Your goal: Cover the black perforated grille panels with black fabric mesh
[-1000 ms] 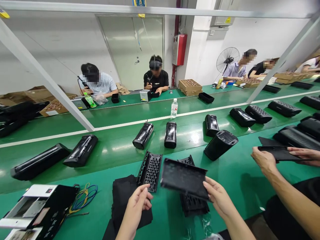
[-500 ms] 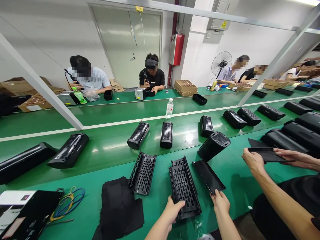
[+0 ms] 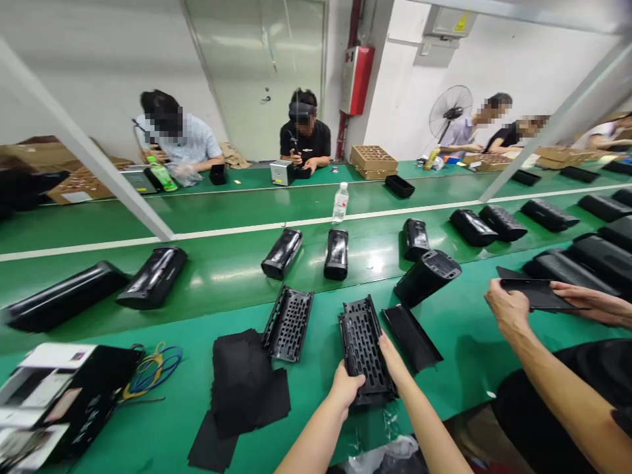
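Note:
My left hand [image 3: 347, 387] grips the lower left edge of a black slotted speaker grille [image 3: 366, 336], thumb over its face. Along the grille's right edge lies my right hand [image 3: 394, 361], its fingers partly hidden behind that edge. The grille seems to rest on one or more similar pieces. Just to the right, a black curved panel [image 3: 413, 337] lies on the green bench, touched by neither hand. Another slotted grille [image 3: 291, 322] lies to the left, close to a pile of black cloth-like sheets [image 3: 244, 382].
A co-worker's hands [image 3: 511, 306] hold a black panel at the right. Several black speaker housings [image 3: 281, 253] line the green belt, and one [image 3: 427, 276] stands near the grilles. A black-and-white device [image 3: 74, 395] with coiled cables [image 3: 153, 372] sits at left. Several people work across the belt.
My right hand has let go of the curved panel, which now lies on the bench, and moved left to the grille's right edge. My left hand stays on the grille. The view has shifted slightly.

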Action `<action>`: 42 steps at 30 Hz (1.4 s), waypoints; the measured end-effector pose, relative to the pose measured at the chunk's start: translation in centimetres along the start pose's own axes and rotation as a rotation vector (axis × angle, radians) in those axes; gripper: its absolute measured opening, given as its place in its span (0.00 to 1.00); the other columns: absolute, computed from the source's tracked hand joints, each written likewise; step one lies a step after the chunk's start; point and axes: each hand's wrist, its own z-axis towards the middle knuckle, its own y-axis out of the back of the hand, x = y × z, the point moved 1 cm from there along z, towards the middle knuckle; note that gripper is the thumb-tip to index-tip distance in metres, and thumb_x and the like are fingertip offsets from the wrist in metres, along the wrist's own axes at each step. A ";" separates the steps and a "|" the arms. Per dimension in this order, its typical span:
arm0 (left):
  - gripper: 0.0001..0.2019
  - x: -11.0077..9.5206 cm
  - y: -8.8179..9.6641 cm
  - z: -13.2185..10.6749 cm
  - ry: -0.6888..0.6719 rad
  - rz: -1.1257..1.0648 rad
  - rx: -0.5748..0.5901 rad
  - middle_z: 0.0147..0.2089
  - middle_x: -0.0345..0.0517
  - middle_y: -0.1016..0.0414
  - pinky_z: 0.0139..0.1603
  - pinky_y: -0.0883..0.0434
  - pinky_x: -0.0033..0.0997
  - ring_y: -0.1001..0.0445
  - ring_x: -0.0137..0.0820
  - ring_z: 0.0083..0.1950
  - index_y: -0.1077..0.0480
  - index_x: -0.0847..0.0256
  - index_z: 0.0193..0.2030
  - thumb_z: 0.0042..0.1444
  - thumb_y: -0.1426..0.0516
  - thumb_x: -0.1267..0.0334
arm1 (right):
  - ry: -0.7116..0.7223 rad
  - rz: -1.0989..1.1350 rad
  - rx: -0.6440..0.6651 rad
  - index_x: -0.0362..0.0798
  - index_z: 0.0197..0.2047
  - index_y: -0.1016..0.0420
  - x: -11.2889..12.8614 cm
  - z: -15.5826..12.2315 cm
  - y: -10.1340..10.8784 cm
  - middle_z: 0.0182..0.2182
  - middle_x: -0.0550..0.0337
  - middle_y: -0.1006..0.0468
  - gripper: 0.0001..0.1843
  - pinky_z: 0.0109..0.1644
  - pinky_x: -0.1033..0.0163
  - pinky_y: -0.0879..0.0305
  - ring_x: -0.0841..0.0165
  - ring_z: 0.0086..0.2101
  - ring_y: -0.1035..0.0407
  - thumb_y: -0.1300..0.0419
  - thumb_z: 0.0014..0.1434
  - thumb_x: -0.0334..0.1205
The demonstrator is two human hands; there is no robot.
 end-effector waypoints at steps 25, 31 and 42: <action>0.20 2.1 21.5 -12.1 -0.009 0.562 -1.070 0.44 0.58 0.36 0.53 0.45 0.48 0.42 0.48 0.54 0.37 0.67 0.42 0.40 0.42 0.63 | 0.095 -0.399 0.228 0.45 0.62 0.62 -0.4 -10.1 -6.0 0.60 0.52 0.53 0.42 0.60 0.51 0.57 0.56 0.58 0.58 0.47 0.47 0.45; 0.09 2.7 23.0 -11.2 -0.001 0.303 -0.982 0.25 0.44 0.32 0.47 0.37 0.44 0.30 0.43 0.40 0.37 0.61 0.22 0.35 0.40 0.62 | 0.388 -0.734 0.124 0.42 0.62 0.64 2.8 -10.6 -6.1 0.60 0.42 0.59 0.40 0.54 0.42 0.53 0.47 0.58 0.61 0.50 0.51 0.45; 0.13 3.0 18.8 -12.8 0.022 -0.404 -0.678 0.24 0.39 0.28 0.26 0.33 0.22 0.31 0.22 0.23 0.33 0.62 0.32 0.41 0.40 0.57 | 0.775 -0.696 0.775 0.50 0.37 0.32 8.5 -15.9 -16.5 0.35 0.55 0.29 0.09 0.43 0.58 0.37 0.63 0.38 0.35 0.50 0.53 0.35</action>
